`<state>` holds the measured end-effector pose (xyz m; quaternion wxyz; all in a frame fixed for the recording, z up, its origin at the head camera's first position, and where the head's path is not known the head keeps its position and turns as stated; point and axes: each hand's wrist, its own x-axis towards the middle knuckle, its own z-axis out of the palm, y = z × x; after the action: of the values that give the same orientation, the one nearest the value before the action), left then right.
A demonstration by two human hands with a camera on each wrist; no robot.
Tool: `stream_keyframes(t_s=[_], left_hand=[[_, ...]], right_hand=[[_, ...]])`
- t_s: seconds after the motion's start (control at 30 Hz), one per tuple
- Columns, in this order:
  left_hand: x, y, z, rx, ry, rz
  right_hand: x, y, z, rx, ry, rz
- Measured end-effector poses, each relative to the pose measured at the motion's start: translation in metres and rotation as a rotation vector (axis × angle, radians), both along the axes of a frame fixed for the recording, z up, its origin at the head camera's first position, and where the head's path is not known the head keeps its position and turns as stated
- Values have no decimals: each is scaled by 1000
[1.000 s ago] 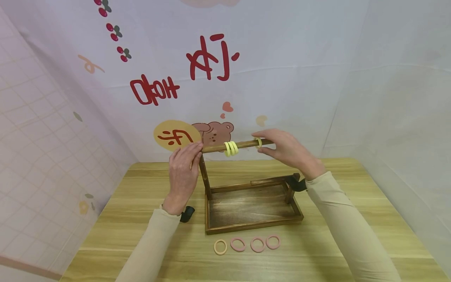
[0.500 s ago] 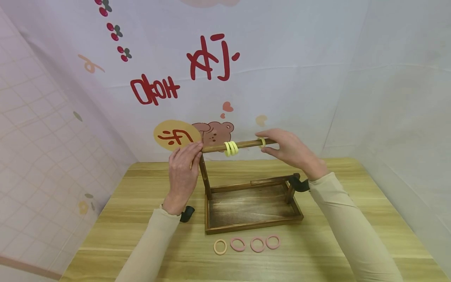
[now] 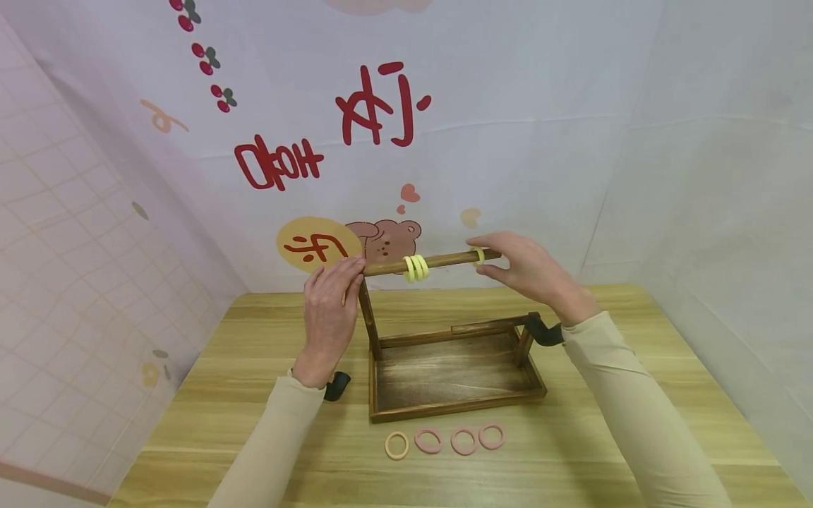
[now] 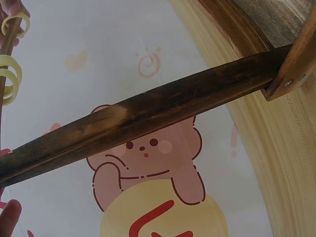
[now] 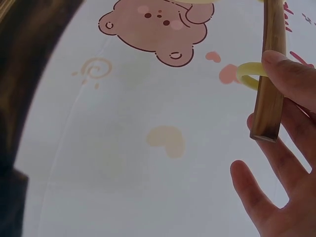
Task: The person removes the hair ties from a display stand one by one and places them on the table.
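Note:
A brown wooden stand has a tray-like base [image 3: 457, 407] and a tall post [image 3: 369, 321] with a top bar [image 3: 447, 260]. My left hand [image 3: 330, 317] holds the corner where bar and post meet; in the left wrist view only a fingertip [image 4: 10, 217] of it shows at the bottom left. Several yellow rings [image 3: 416, 268] hang together around the bar's middle. Close to the bar's free right end, my right hand [image 3: 530, 271] pinches another yellow ring [image 5: 245, 75] between thumb and fingers. That ring still encircles the bar.
On the table [image 3: 241, 416], before the base, lie a pale orange ring [image 3: 396, 446] and several pink rings, one [image 3: 464, 442] among them. A lower wooden bar [image 3: 485, 327] on a short post stands at the base's right. A printed white cloth [image 3: 527, 162] hangs behind.
My right hand has slid the single yellow ring rightward along the top bar toward its free end. My left hand and the other rings have stayed in place.

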<state>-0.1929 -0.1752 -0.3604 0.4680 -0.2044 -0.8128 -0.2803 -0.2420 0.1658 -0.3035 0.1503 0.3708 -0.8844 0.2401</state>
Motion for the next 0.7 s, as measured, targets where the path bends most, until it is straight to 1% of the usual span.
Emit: stream_keyframes(t_s=[0.33, 0.7], left_hand=[[1, 0, 1, 2, -1, 1], [0, 0, 0, 6, 15, -4]], right_hand=[[-1, 6, -2, -6, 24, -10], [-2, 13, -4, -22, 20, -20]])
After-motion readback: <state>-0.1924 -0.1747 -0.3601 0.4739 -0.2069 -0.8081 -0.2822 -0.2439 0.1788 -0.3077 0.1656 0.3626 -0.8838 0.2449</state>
